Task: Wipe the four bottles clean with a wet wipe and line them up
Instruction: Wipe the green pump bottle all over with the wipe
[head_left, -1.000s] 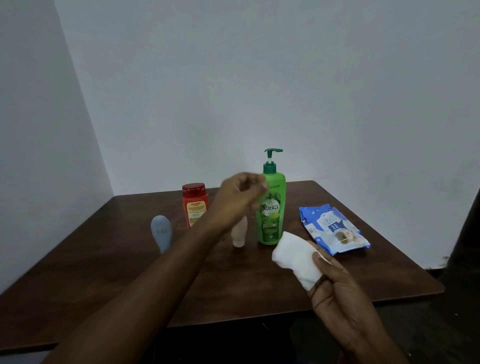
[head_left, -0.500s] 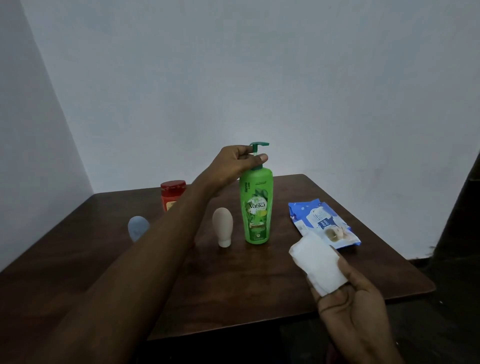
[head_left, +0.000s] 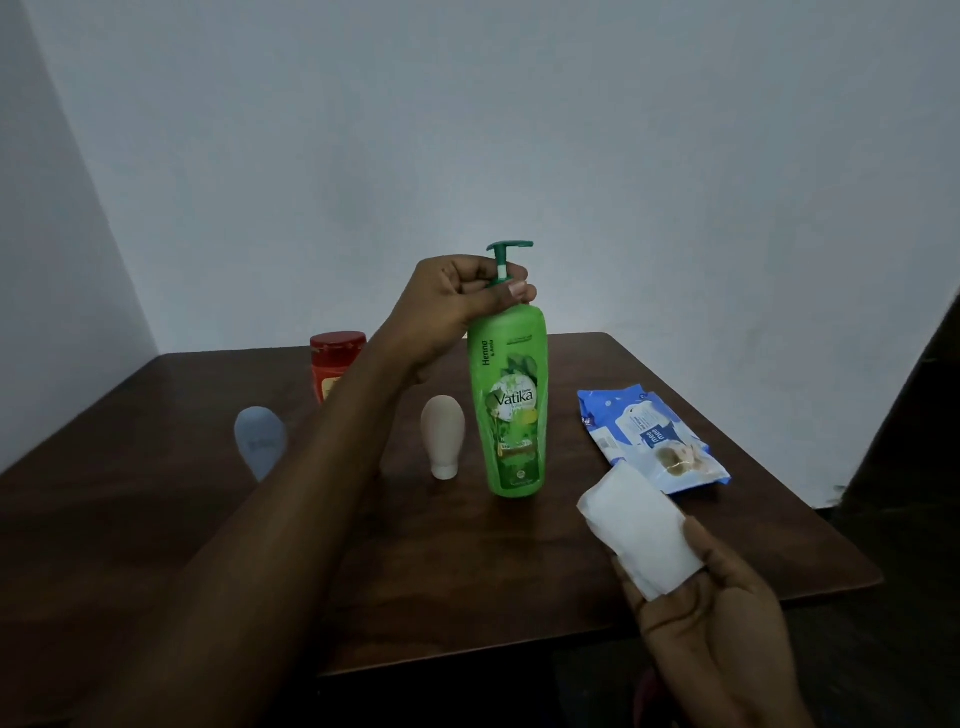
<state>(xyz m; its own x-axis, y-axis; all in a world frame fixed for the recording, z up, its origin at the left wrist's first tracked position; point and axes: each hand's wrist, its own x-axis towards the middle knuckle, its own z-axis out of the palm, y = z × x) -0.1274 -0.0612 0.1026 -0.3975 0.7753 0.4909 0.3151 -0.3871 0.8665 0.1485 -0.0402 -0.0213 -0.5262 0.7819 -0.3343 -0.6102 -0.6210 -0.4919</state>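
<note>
I see L hand (head_left: 457, 306) fingers clenched round neck of green pump bottle (head_left: 514, 405), upright mid counter (head_left: 467, 571). R hand (head_left: 717, 623) grips folded wet wipe (head_left: 636, 530) front-right of it, apart. Beige bottle (head_left: 442, 434), blue bottle (head_left: 260, 441), red bottle (head_left: 335, 364) scattered to its left. Prob. wiping barely begun, no line-up yet.

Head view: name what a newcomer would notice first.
The bright green bottle dominates the centre, the left hand gripping its neck under the pump. Nearer, at lower right, the right hand holds a folded white wipe, with the blue pack lying behind it.
</note>
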